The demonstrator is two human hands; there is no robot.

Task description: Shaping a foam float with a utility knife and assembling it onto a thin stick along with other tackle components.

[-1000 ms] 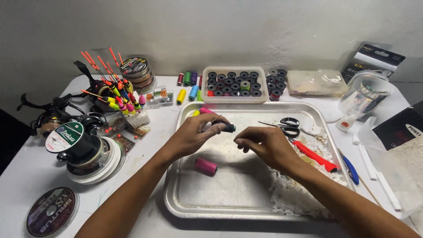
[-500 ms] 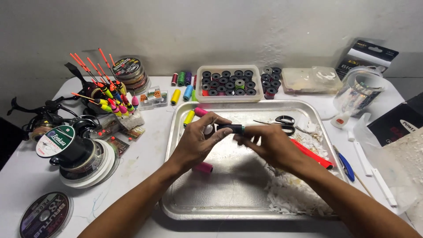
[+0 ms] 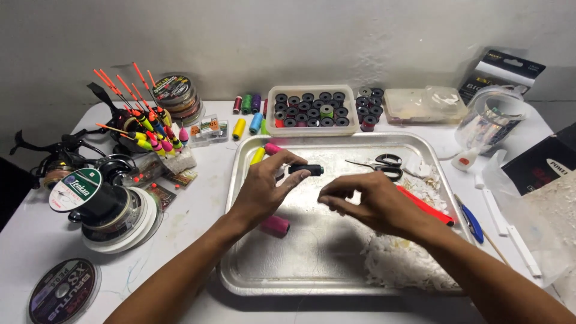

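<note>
Over a metal tray (image 3: 336, 276), my left hand (image 3: 264, 189) pinches a small black spool (image 3: 305, 170) between thumb and fingers. My right hand (image 3: 366, 201) hovers just right of it with thumb and fingers pinched together, perhaps on a thin thread that is too fine to see. A pink thread spool (image 3: 275, 225) lies on the tray under my left wrist. A yellow spool (image 3: 257, 156) and another pink spool (image 3: 273, 148) sit at the tray's far left corner.
Scissors (image 3: 384, 165), a red tool (image 3: 423, 205) and white shreds (image 3: 399, 264) lie in the tray. Behind it stand a box of black bobbins (image 3: 312, 110), coloured spools (image 3: 247, 114) and a clear container (image 3: 423, 105). Fishing floats (image 3: 147, 129), reels (image 3: 60, 159) and line spools (image 3: 105, 210) crowd the left.
Both hands have shifted slightly toward me and apart. The black spool stays in my left hand and my right hand has drawn away from it to the right.
</note>
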